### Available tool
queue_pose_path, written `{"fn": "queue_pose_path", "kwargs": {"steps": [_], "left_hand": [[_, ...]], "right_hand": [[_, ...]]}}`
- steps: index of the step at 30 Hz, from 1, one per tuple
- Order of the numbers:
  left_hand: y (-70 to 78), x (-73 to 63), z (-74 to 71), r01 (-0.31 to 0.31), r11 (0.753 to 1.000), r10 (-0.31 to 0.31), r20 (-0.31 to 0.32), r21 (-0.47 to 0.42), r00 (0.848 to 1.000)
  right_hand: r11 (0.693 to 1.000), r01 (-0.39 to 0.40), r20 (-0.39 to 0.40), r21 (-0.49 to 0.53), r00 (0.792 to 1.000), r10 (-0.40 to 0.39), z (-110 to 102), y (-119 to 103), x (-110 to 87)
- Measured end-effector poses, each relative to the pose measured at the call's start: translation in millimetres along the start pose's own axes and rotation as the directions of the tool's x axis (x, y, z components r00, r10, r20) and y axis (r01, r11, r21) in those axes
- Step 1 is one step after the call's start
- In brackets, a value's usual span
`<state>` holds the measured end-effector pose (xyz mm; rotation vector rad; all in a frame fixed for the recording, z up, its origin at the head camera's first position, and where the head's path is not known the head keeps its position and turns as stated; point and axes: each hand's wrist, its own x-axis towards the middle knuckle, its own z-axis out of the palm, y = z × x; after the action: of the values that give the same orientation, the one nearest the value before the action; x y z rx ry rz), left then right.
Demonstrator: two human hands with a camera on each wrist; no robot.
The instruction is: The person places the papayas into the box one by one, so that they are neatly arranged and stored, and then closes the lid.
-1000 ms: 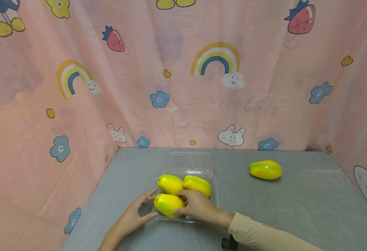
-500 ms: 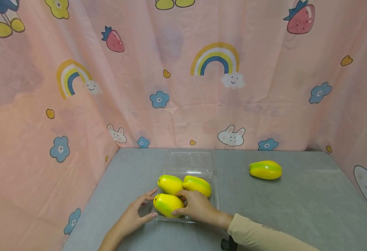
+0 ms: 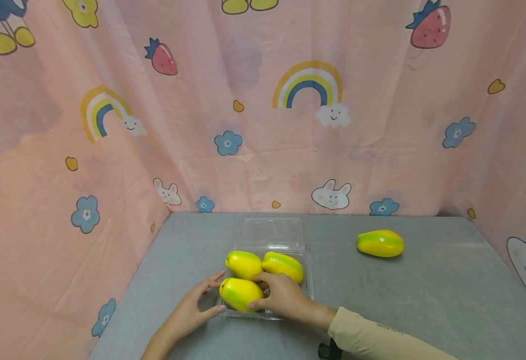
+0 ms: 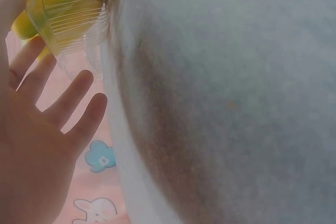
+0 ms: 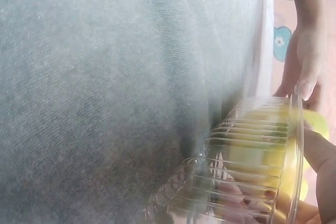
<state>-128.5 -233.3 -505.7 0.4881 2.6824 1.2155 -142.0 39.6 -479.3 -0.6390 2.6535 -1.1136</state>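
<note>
A clear plastic clamshell box (image 3: 309,280) lies with its lid (image 3: 272,233) folded back. Three yellow-green papayas sit in it: a back-left one (image 3: 243,264), a back-right one (image 3: 284,266) and a front one (image 3: 240,294). My right hand (image 3: 285,297) grips the right end of the front papaya between thumb and fingers. At the box's left side, my left hand (image 3: 193,306) rests against the rim with its fingers spread. In the left wrist view, the fingers of my left hand (image 4: 44,114) are fairly straight beside the box wall (image 4: 79,24). The ribbed box wall (image 5: 247,150) partly blurs the fruit in the right wrist view.
Another papaya (image 3: 380,244) lies at the back right of the grey table (image 3: 425,295). A pink printed curtain (image 3: 254,170) stands behind and at both sides of the table. A black wrist-worn device (image 3: 329,349) sits below the right sleeve (image 3: 380,332).
The front papaya has shifted very slightly left under my right hand. My left hand stays where it was.
</note>
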Motion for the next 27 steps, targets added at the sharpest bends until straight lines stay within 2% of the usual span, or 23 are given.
{"fn": "queue_pose_path", "kwargs": {"steps": [6, 13, 18, 27], "left_hand": [[-0.2, -0.1, -0.2, 0.001, 1.000, -0.001, 0.007, 0.000, 1.000], [0.5, -0.5, 0.2, 0.012, 1.000, -0.012, 0.008, -0.005, 1.000], [0.7, -0.7, 0.3, 0.021, 1.000, -0.021, 0.010, -0.014, 1.000], [-0.5, 0.0, 0.3, 0.017, 1.000, -0.017, 0.008, -0.010, 1.000]], "right_hand": [[1.000, -0.005, 0.007, 0.028, 1.000, 0.005, -4.4, -0.5, -2.2], [0.999, 0.026, -0.011, 0.041, 1.000, -0.025, -18.0, 1.8, -8.6], [0.997, 0.054, -0.030, 0.057, 0.998, -0.052, -32.4, 7.1, -17.1], [0.999, 0.004, -0.072, 0.037, 0.997, -0.002, -66.6, 24.4, -33.4]]}}
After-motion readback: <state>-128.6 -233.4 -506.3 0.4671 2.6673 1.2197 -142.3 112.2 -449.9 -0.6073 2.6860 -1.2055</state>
